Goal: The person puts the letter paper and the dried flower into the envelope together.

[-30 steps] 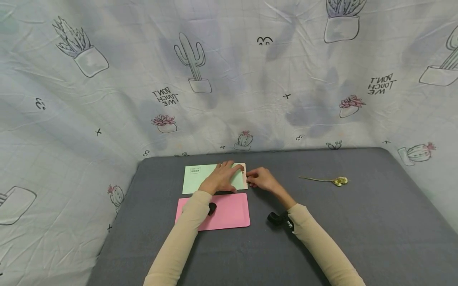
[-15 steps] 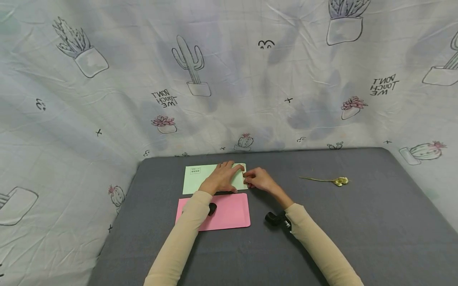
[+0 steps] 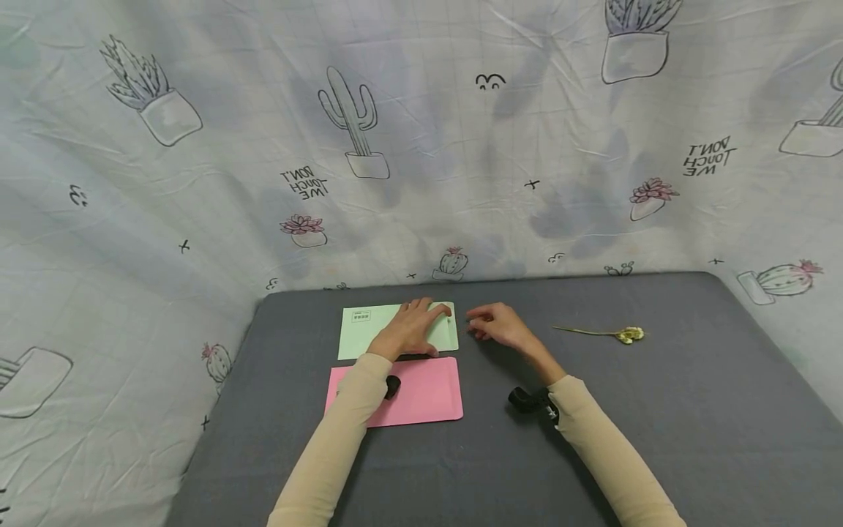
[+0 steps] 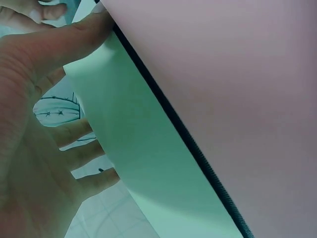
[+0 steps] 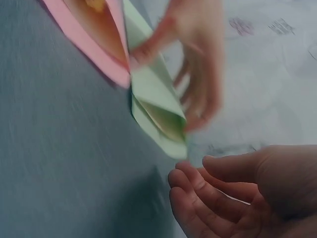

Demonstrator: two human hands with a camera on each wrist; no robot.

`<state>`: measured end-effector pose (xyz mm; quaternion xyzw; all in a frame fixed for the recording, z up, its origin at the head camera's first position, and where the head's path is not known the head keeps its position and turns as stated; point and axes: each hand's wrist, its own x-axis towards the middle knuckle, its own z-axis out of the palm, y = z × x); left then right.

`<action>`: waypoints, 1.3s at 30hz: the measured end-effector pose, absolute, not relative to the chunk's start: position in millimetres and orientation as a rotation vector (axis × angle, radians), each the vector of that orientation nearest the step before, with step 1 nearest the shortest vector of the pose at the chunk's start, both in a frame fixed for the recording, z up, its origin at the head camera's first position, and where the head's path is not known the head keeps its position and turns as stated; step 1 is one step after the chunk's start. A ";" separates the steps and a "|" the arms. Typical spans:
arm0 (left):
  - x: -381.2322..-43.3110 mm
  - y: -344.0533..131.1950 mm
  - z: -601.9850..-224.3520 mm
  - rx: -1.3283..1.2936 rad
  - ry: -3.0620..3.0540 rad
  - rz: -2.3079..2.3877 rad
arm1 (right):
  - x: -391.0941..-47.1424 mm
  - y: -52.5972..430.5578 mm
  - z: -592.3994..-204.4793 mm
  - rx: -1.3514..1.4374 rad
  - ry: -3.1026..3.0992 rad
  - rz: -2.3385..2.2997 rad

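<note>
My left hand (image 3: pixel 410 327) spans the light green envelope (image 3: pixel 370 334), thumb at its near edge and fingers at its far edge. In the right wrist view, the right end of that envelope (image 5: pixel 156 94) gapes a little. Just off this end, to the right, is my right hand (image 3: pixel 499 324), its fingers loosely bent and nothing between them. A pink envelope (image 3: pixel 424 395) lies nearer to me, partly under the left sleeve. Its edge runs alongside the green one in the left wrist view, where the left thumb (image 4: pixel 74 42) shows large.
A dried yellow flower (image 3: pixel 630 334) on a thin stem lies to the right on the grey tabletop (image 3: pixel 461 476). Behind the table hangs a white curtain (image 3: pixel 421 146) with cactus prints. Black wrist cameras (image 3: pixel 525 400) stick out from the sleeves.
The pale pinkish strip at the green envelope's right end has gone inside, pushed left by my right hand. That hand has since let go and drawn back right. My left hand stays in place.
</note>
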<state>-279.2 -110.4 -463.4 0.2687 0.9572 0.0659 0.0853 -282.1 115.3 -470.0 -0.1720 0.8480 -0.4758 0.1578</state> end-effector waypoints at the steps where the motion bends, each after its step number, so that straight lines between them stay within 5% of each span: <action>1: -278.7 -110.3 -463.7 0.804 2.852 0.199 | -282.2 121.5 -468.7 -0.494 2.445 -1.353; 25: -276.9 -113.5 -465.3 0.792 2.825 0.245 | -263.0 267.4 -449.4 -0.260 2.825 -1.269; 39: -277.1 -111.0 -465.6 0.789 2.844 0.232 | -241.5 338.2 -446.0 -0.002 2.910 -0.847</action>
